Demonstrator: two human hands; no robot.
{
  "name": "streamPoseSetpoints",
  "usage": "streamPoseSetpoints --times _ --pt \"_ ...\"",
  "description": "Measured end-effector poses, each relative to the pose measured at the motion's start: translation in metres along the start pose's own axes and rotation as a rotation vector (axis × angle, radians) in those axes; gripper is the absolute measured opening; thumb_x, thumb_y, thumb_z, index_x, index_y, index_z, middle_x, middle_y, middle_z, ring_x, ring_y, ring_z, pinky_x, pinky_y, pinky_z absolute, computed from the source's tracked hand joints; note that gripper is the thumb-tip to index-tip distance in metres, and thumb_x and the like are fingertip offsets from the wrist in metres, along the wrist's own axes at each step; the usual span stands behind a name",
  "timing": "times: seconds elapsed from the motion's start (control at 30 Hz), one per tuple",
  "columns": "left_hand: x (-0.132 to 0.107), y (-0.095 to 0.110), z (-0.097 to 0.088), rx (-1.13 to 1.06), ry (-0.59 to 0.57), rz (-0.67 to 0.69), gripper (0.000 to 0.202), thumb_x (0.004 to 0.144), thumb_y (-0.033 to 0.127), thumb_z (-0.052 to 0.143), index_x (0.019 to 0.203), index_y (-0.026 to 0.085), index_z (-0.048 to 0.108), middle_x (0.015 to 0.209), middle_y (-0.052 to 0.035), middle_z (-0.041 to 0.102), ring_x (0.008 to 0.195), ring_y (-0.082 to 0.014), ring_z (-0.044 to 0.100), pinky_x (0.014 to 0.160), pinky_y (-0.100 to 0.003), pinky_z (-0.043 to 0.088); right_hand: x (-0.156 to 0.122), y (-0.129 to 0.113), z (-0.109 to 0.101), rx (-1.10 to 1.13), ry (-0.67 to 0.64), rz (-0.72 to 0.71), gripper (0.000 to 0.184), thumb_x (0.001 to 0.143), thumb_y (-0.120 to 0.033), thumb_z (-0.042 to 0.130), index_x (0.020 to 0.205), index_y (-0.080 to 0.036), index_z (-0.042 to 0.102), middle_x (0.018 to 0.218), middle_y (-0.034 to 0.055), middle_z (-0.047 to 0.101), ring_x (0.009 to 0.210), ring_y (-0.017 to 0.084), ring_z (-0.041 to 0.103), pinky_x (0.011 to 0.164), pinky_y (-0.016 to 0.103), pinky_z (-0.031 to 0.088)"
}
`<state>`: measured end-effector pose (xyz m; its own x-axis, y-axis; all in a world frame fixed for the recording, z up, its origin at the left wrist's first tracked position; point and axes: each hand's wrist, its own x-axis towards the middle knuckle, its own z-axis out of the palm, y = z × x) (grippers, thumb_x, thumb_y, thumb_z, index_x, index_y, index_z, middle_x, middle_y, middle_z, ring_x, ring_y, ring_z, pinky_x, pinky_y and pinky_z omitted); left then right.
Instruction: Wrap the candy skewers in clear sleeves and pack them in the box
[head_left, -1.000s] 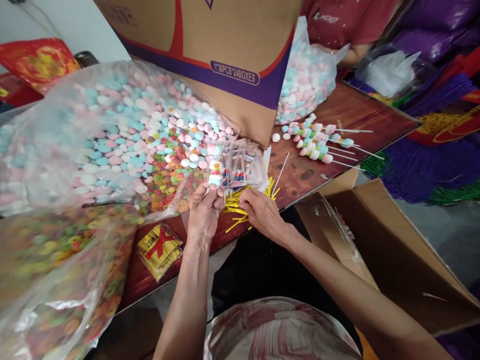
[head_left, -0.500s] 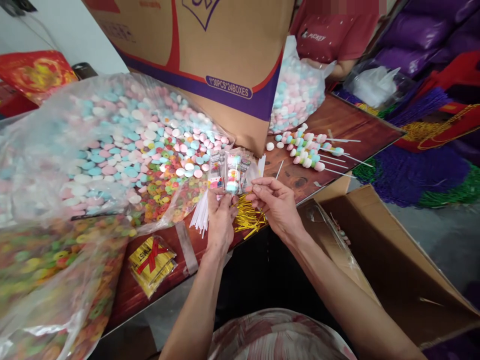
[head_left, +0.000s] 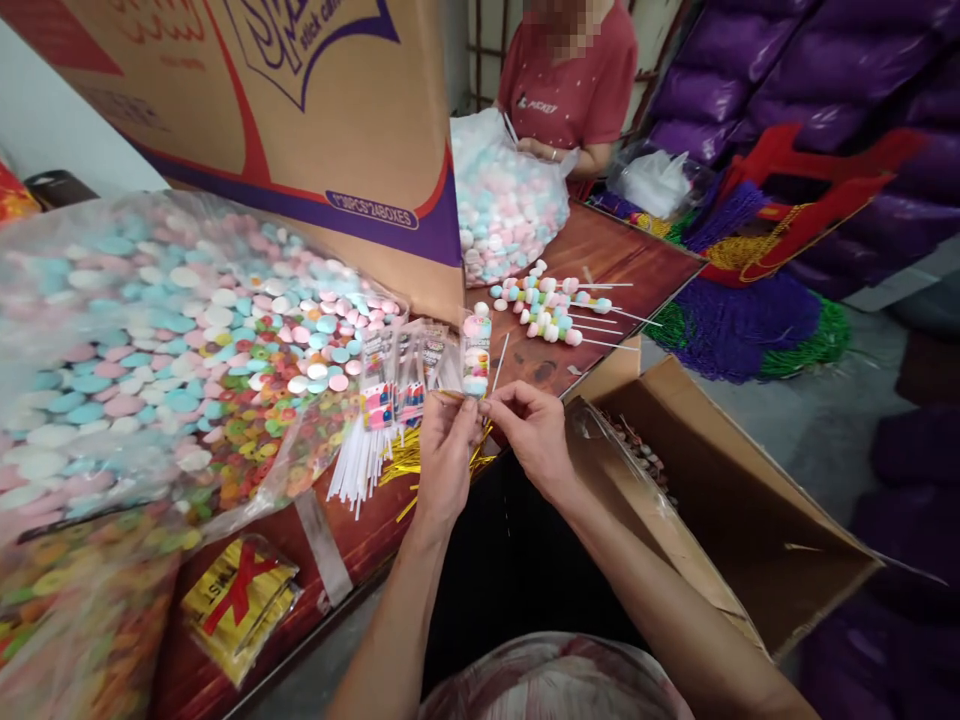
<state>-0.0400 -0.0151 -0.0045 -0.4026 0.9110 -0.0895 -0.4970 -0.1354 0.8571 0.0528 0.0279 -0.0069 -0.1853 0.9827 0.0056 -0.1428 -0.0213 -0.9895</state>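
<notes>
"Gripping something, was the left hand?"

"Yes, its thumb and fingers were clamped on the lower end of a wrapped candy skewer, which pointed away over the near part of the table."

"And the right hand?"

"Just beside it, fingertips pinched together close to the left thumb. What sat between them was too small to tell. A thin gold strip seemed to cross the left fingers."

"What lay to the left?"

"Printed wrappers, with white sticks fanned out nearer and gold ties partly hidden by the left hand. Farther left was a big clear bag of pink, blue and white candies, with ring candies at its right side. A flat pack of twist ties lay near the table's edge."

"And to the right?"

"A loose stick just beside the wrapped skewer, then unwrapped skewers in a heap, their sticks pointing right. On the far side stood a tall carton, then a second candy bag in front of a person in a red shirt. An open carton sat near, beyond the table's edge."
</notes>
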Motion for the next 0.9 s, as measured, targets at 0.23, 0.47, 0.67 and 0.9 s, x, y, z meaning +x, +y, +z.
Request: streamPoseSetpoints --times 0.23,0.47,0.67,0.9 --pt "0.008 -0.003 0.005 -0.067 0.013 -0.163 0.025 0.076 0.025 0.078 0.080 0.016 0.055 0.062 0.0054 0.048 0.048 -0.0019 0.033 0.047 -0.013 0.028 -0.004 0.003 -0.015 -0.094 -0.156 -0.028 0.012 0.086 -0.031 0.061 0.080 -0.020 0.060 0.076 -0.0012 0.059 0.066 0.012 0.050 0.060 0.023 0.041" --pt "0.005 0.015 0.009 -0.413 -0.012 -0.744 0.025 0.094 0.007 0.045 0.070 0.014 0.045 0.054 0.0073 0.034 0.039 0.0001 0.026 0.037 -0.009 0.017 -0.004 -0.009 -0.038 0.067 -0.334 -0.019 0.023 0.090 -0.038 0.060 0.079 -0.021 0.049 0.079 -0.0028 0.043 0.065 0.011 0.039 0.056 0.022 0.036" --pt "-0.002 0.006 0.018 -0.234 -0.136 -0.766 0.014 0.088 0.010 0.060 0.078 0.014 0.051 0.054 0.0079 0.037 0.040 -0.0009 0.024 0.037 -0.009 0.017 -0.009 -0.010 -0.059 -0.200 -0.352 -0.148 0.019 0.095 -0.034 0.051 0.082 -0.023 0.043 0.077 -0.0028 0.043 0.070 0.013 0.041 0.065 0.025 0.039" --pt "-0.014 -0.032 0.026 0.157 -0.074 -0.186 0.018 0.076 0.028 0.078 0.087 0.019 0.066 0.067 0.0009 0.059 0.054 -0.0090 0.049 0.044 -0.017 0.032 -0.014 -0.003 -0.060 -0.324 -0.156 -0.054 0.016 0.092 -0.027 0.047 0.079 -0.024 0.038 0.069 -0.0053 0.046 0.059 0.011 0.041 0.053 0.022 0.034"
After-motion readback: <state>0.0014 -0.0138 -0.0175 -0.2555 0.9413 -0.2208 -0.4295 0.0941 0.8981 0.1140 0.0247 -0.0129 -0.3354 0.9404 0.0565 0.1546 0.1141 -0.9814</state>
